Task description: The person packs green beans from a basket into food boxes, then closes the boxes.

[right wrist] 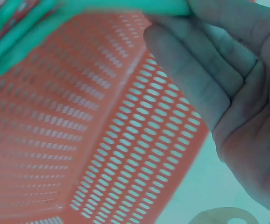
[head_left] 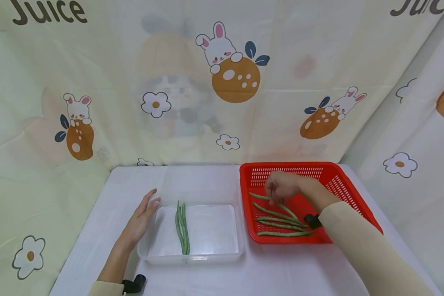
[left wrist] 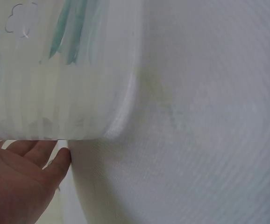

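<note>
My right hand [head_left: 283,187] is over the red basket [head_left: 248,205], pinching a green bean [head_left: 288,211] between thumb and fingertips. In the right wrist view that bean [right wrist: 130,5] crosses the top, blurred. Several more green beans [head_left: 281,234] lie on the basket floor below the hand. My left hand [head_left: 137,222] is at the left wall of a clear plastic box [head_left: 192,260], its fingers extended along the rim. A small bunch of green beans [head_left: 183,230] lies lengthwise in the box, left of its middle. The left wrist view shows the left hand [left wrist: 23,177] beside the box wall [left wrist: 55,107].
Box and basket stand side by side on a white-covered table [head_left: 207,281]. A printed curtain [head_left: 192,123] hangs right behind them, and another curtain side [head_left: 410,135] borders the right. The basket's perforated walls [right wrist: 139,135] slope outward. Black wrist cameras [head_left: 135,283] sit on both wrists.
</note>
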{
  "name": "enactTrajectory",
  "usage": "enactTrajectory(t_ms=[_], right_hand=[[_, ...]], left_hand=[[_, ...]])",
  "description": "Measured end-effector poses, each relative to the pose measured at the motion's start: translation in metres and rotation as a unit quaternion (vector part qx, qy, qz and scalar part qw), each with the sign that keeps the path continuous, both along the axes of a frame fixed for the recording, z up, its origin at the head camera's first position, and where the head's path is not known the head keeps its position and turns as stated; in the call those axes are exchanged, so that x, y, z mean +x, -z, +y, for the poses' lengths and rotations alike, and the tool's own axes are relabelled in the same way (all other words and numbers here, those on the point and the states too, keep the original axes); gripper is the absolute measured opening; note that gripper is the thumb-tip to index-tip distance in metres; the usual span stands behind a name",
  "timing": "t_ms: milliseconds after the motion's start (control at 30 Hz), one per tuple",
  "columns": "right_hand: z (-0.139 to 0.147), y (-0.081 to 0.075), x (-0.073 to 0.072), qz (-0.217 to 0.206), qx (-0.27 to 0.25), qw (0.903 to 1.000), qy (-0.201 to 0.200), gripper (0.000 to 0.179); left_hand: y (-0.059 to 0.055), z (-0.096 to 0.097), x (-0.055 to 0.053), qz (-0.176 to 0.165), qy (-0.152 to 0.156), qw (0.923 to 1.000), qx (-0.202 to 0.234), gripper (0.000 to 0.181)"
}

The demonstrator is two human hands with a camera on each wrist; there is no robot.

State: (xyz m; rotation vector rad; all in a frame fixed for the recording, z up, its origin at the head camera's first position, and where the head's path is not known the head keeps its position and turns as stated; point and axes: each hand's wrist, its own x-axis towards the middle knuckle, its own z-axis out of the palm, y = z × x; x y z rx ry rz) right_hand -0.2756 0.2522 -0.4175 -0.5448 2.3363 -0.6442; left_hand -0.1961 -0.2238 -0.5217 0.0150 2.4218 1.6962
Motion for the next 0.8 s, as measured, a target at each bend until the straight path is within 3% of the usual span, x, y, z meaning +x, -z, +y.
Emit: enactTrajectory(t_ms=[333, 633, 800], right_hand=[[-0.02, -0.022, -0.006, 0.02, -0.108, 0.9939, -0.006, 0.005], [-0.058, -0.035, 0.0, 0.04, -0.217, 0.9752, -0.015, 0.012], [-0.079, -0.038, 0.003, 0.027, -0.26, 0.9652, -0.009, 0.015]], left_hand=[[-0.002, 0.0, 0.0, -0.003, -0.001, 1.0, -0.003, 0.062], [0.0, 0.001, -0.001, -0.001, -0.002, 1.0, -0.004, 0.062], [0.001, 0.001, -0.003, -0.001, -0.002, 1.0, -0.003, 0.062]])
